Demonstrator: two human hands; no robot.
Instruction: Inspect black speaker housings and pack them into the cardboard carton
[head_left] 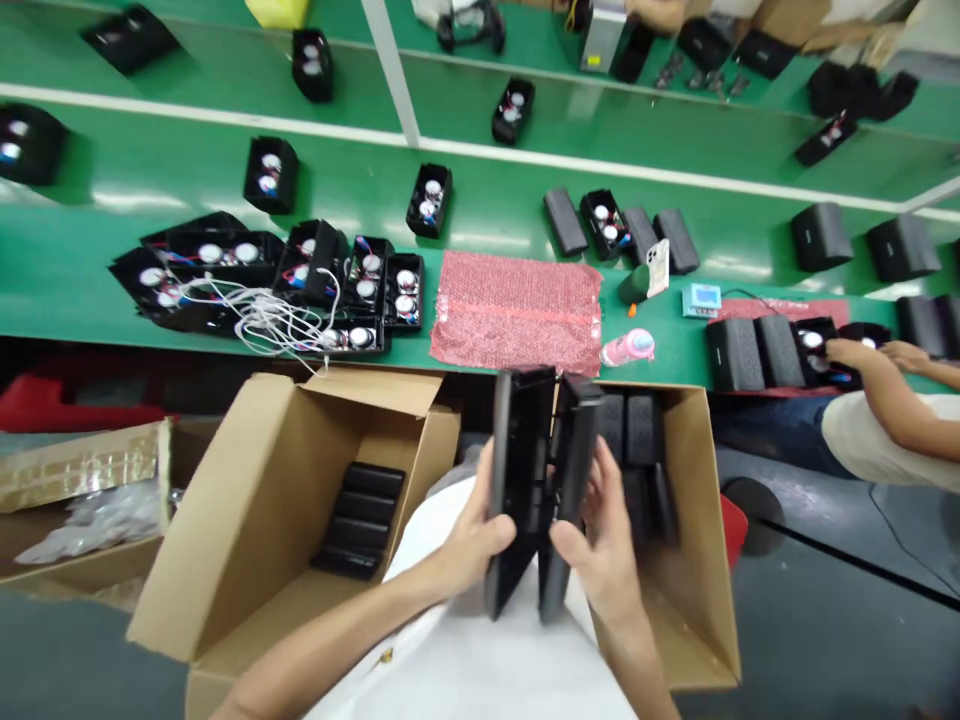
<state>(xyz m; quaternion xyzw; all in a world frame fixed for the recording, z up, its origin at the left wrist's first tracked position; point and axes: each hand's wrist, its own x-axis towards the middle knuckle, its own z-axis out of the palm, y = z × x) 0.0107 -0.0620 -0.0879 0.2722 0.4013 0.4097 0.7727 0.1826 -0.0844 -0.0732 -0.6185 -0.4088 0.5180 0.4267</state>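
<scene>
In front of my white clothing I hold two black plastic panels, apparently speaker covers, upright and side by side. My left hand (480, 530) grips the left black panel (517, 480) by its outer edge, thumb on the near face. My right hand (600, 520) is closed around the right black panel (571, 470). A narrow gap runs between the panels. Behind them on the green bench lies pink bubble wrap (517, 315). Several open black speaker housings (405, 290) with round silver parts and white cables (270, 315) stand to its left.
Cardboard boxes flank me: the left box (247, 500) holds black panels (364, 515), the right box (694, 530) more dark pieces. A pink bottle (628, 347) stands near the bench edge. At right, a co-worker's hands (855, 355) touch a housing. More housings sit on the green conveyor (352, 190).
</scene>
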